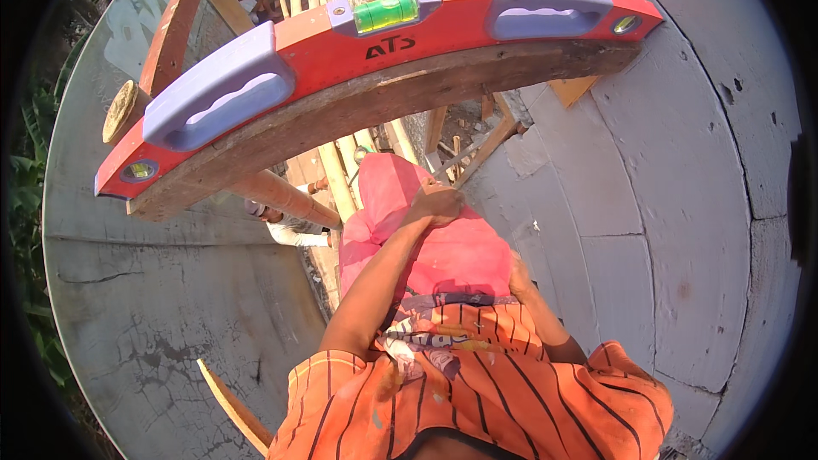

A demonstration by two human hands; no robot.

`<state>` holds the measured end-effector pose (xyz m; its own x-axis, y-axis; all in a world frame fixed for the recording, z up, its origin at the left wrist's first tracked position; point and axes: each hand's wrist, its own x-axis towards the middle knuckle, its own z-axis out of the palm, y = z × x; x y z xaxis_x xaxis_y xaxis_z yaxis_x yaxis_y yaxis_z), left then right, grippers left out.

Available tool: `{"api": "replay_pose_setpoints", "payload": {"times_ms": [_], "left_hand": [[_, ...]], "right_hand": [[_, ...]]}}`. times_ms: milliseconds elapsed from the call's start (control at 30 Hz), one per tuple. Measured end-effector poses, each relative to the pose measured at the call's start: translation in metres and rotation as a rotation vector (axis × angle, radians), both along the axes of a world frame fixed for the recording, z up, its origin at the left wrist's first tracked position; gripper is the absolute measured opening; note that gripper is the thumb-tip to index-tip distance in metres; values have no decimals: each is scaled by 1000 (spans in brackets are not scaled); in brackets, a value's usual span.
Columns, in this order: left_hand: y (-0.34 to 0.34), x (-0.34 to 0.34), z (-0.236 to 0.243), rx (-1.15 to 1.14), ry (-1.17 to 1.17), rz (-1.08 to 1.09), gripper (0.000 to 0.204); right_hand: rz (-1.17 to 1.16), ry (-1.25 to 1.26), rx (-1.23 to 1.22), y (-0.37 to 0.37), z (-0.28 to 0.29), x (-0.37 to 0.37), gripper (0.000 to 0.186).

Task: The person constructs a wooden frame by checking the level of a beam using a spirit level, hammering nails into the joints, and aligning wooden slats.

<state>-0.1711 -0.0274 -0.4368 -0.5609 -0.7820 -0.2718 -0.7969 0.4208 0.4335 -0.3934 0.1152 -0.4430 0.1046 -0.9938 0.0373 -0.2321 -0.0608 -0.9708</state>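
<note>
A long red spirit level (460, 25) with two lilac handles and a green vial lies along the top of a weathered wooden beam (409, 89) in front of me. Neither of my hands touches it. My left hand (439, 204) is closed over my pink trousers (388, 196), below the beam; whatever its fingers may hold is hidden. Down by my right thigh, beside the grey block wall, is my right hand (518, 277), its fingers mostly out of sight.
Grey block wall (613, 264) rises on my right, a cracked plastered wall (170, 290) on my left. Bamboo poles (336, 179) and planks run between them. A co-worker (294, 228) in a pale shirt is below; another person (245, 2) is farther off. A wooden post (170, 34) stands upper left.
</note>
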Motion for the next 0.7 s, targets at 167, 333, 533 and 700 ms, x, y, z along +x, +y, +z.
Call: {"api": "replay_pose_setpoints", "payload": {"times_ms": [167, 333, 533, 700], "left_hand": [[-9, 3, -14, 25, 8, -125, 22], [-6, 4, -23, 26, 57, -73, 23], [-2, 3, -42, -164, 29, -223, 23], [-7, 2, -19, 50, -20, -235, 21]], "right_hand": [[-84, 37, 112, -10, -11, 10, 22], [-77, 77, 128, -13, -43, 4, 24], [284, 260, -44, -18, -43, -16, 28], [52, 122, 31, -2, -50, -12, 27]]}}
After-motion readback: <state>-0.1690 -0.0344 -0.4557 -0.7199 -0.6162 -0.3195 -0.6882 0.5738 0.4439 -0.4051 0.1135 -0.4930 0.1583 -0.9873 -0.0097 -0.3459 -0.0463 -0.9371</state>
